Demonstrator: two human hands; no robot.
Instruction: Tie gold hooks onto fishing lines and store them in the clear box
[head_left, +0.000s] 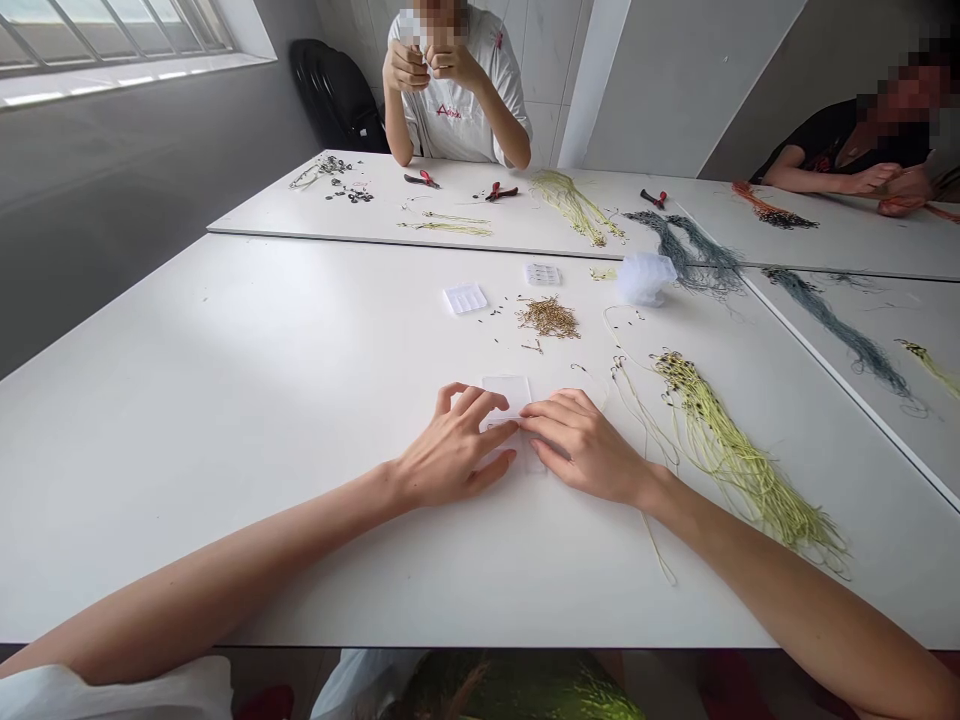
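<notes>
A flat clear plastic box (507, 396) lies on the white table near the front edge. My left hand (450, 450) and my right hand (577, 445) grip it from either side, their fingertips almost meeting over it. To the right of my right hand lies a bundle of yellow-green cords with dark hooks (731, 450). A loose pile of small gold hooks (547, 318) sits farther ahead, beyond reach of my fingers. Two small white compartment boxes (465, 298) (542, 274) lie near that pile.
A crumpled translucent plastic bag (645, 279) and grey-green cord bundles (832, 330) lie ahead to the right. Red-handled pliers (501, 191) and more cords rest on the far table. Co-workers sit at the far end (450, 95) and far right (832, 165).
</notes>
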